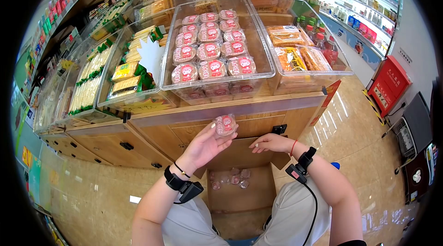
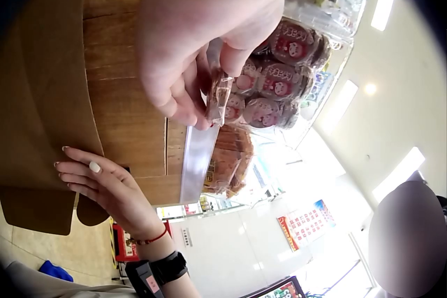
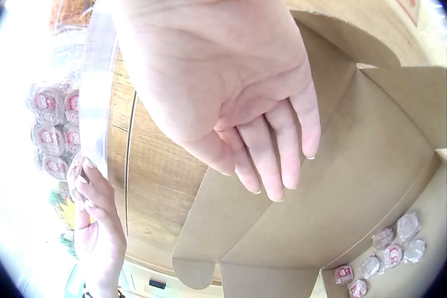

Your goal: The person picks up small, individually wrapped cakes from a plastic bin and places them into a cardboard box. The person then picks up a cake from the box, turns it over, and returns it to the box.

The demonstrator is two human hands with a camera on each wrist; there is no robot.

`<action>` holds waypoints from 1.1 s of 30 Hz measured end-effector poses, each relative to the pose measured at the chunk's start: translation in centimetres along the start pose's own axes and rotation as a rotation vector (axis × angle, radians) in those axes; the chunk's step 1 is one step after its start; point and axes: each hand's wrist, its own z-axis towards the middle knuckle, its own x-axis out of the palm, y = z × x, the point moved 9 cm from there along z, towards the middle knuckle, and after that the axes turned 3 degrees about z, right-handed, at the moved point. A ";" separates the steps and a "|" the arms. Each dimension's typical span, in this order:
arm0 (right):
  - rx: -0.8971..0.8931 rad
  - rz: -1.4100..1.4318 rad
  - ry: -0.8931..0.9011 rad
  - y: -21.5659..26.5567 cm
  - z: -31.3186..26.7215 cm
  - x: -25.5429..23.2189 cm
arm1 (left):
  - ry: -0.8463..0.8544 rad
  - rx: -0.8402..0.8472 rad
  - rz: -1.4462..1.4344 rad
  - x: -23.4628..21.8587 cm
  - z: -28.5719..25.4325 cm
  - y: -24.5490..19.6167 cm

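My left hand point(image 1: 203, 148) pinches a round, clear-wrapped cake point(image 1: 225, 125) with a pink printed label, between thumb and fingers. It is held up in front of the wooden counter, just below a clear display bin point(image 1: 218, 82). Rows of matching wrapped cakes point(image 1: 212, 69) fill that bin. In the left wrist view the held cake point(image 2: 219, 100) appears edge-on at the fingertips. My right hand point(image 1: 275, 144) holds nothing; its fingers are extended, palm showing in the right wrist view, over a flap of the cardboard box point(image 3: 293, 179). Several wrapped cakes point(image 1: 235, 179) lie at the box's bottom.
Packaged bread point(image 1: 288, 36) and bottles point(image 1: 330, 52) occupy the bin on the right. Long green-and-yellow packs point(image 1: 124, 80) fill bins on the left. The box stands on the tiled floor between the person's knees, against the wooden cabinet point(image 1: 152, 140). A red cabinet point(image 1: 390, 84) stands right.
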 end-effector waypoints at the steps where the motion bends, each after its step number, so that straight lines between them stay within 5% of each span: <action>1: 0.003 -0.013 0.014 -0.2 0.1 0.0 | 0.001 -0.003 0.007 0.1 0.0 0.0; 15: 0.007 -0.050 0.036 -0.6 0.3 0.0 | 0.006 -0.109 -0.144 0.4 0.0 0.6; 24: -0.017 -0.006 0.000 -0.3 0.3 -0.5 | -0.109 0.035 0.720 0.3 -0.3 -0.5; 28: -0.017 -0.016 -0.003 -0.1 0.1 -0.5 | -0.015 0.349 1.306 5.2 -1.6 -3.2; 33: -0.032 0.007 0.008 -0.6 0.3 -0.5 | -0.101 0.702 1.735 12.4 -4.8 -8.1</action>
